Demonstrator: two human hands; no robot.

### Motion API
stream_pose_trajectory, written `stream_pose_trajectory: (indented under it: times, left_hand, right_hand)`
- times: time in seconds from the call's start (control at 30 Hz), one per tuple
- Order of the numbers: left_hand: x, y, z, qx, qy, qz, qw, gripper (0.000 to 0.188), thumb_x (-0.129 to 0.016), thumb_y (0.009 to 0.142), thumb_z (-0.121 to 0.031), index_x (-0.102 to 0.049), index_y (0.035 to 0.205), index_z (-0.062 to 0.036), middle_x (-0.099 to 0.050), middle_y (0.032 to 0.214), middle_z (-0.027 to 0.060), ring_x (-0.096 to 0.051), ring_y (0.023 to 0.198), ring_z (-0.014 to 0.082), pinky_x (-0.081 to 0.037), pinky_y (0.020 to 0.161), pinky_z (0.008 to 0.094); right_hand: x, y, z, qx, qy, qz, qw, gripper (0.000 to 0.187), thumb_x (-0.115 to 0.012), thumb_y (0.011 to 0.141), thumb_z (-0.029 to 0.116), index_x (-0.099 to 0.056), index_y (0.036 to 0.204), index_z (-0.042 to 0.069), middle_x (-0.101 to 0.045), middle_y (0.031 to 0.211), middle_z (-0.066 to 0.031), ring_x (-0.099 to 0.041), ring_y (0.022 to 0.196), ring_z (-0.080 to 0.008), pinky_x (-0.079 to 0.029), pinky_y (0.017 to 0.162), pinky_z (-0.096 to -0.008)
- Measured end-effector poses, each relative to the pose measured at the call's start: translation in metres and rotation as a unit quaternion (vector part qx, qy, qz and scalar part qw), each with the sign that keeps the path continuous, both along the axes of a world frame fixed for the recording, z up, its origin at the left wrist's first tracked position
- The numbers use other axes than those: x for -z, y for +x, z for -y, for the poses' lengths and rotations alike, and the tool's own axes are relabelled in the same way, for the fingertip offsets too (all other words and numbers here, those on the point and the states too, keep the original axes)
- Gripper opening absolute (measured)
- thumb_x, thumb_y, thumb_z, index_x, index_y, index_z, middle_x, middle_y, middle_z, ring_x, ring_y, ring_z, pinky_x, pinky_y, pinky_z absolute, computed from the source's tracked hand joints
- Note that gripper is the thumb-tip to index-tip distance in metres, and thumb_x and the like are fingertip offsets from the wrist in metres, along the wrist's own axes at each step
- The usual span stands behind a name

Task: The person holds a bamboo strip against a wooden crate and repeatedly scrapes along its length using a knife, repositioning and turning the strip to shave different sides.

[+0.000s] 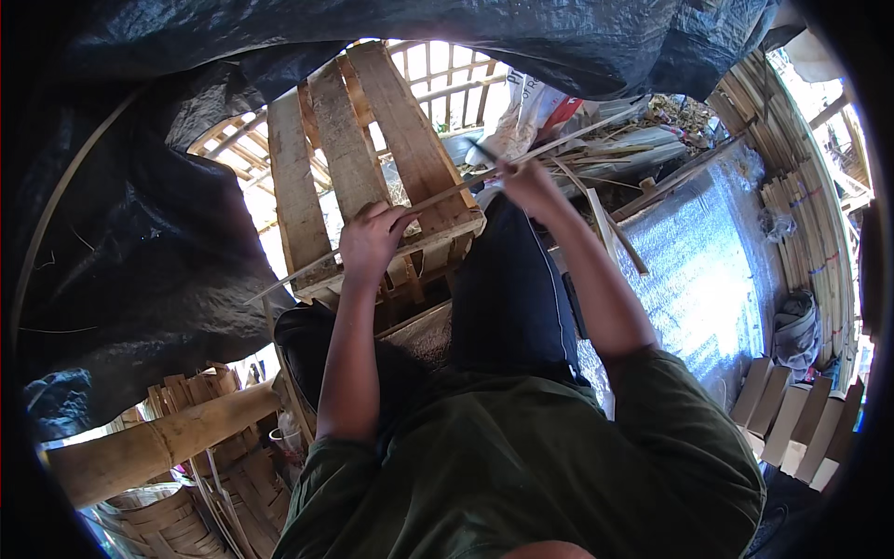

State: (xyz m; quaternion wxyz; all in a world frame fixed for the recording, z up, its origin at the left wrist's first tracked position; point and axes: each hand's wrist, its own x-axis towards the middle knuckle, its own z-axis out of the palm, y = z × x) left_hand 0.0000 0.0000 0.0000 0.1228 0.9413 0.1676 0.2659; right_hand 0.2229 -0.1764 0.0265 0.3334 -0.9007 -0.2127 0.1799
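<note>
A long thin bamboo strip (438, 197) slants across in front of me, rising from lower left to upper right. My left hand (368, 240) is closed on it, over the near edge of a wooden slatted pallet (410, 140). My right hand (535, 191) is closed round a knife (482, 149), its dark blade pointing up and to the left. The strip passes right at this hand, and I cannot tell whether the fingers touch it. The knife's handle is hidden in my palm.
Dark plastic sheeting (140, 261) hangs at left and overhead. Loose bamboo strips (615, 224) lie beyond my right hand, near a white sack (517, 116). A shiny silver sheet (708, 252) covers the right side. Lower left are a thick bamboo pole (168, 443) and a woven basket (154, 512).
</note>
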Motion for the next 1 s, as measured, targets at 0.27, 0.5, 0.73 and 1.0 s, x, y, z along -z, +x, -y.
stream_pose_trajectory:
  times: [0.27,0.5,0.73,1.0]
  left_hand:
    - [0.012,-0.002,-0.002,0.013,-0.007,0.032,0.999,0.02,-0.077,0.081,-0.036,-0.077,0.086,-0.0165,-0.058,0.068,0.0036,-0.063,0.066,0.0235,-0.05,0.059,0.0367]
    - [0.01,-0.002,-0.003,0.016,-0.028,0.026,0.999,0.019,-0.077,0.081,-0.035,-0.077,0.083,-0.0157,-0.061,0.069,0.0038,-0.064,0.068,0.0241,-0.051,0.06,0.0375]
    - [0.0,0.007,0.002,0.014,-0.03,0.018,0.999,0.023,-0.075,0.082,-0.04,-0.077,0.084,-0.017,-0.061,0.071,0.0045,-0.064,0.069,0.0247,-0.051,0.061,0.0373]
    - [0.0,0.007,-0.003,0.013,-0.044,0.006,0.999,0.021,-0.075,0.081,-0.038,-0.078,0.086,-0.0175,-0.061,0.072,0.0045,-0.065,0.071,0.0247,-0.051,0.062,0.0367]
  right_hand:
    - [-0.009,-0.014,0.007,0.028,-0.04,-0.074,0.996,0.058,-0.049,0.1,0.047,-0.067,0.093,-0.007,-0.06,0.061,-0.0142,-0.057,0.044,-0.021,-0.046,0.043,-0.0398]
    - [0.042,-0.026,0.002,0.013,0.013,0.071,0.997,0.056,-0.048,0.101,0.047,-0.072,0.093,-0.002,-0.057,0.053,-0.0121,-0.056,0.042,-0.0229,-0.045,0.041,-0.0406]
    - [0.037,-0.026,-0.007,0.015,0.006,-0.016,1.0,0.055,-0.048,0.101,0.047,-0.07,0.087,-0.001,-0.06,0.057,-0.0141,-0.058,0.041,-0.0232,-0.046,0.041,-0.0407]
    - [0.015,-0.041,-0.016,0.091,-0.009,-0.062,0.994,0.049,-0.049,0.099,0.039,-0.07,0.09,-0.005,-0.069,0.081,-0.03,-0.071,0.084,-0.043,-0.055,0.075,-0.0495]
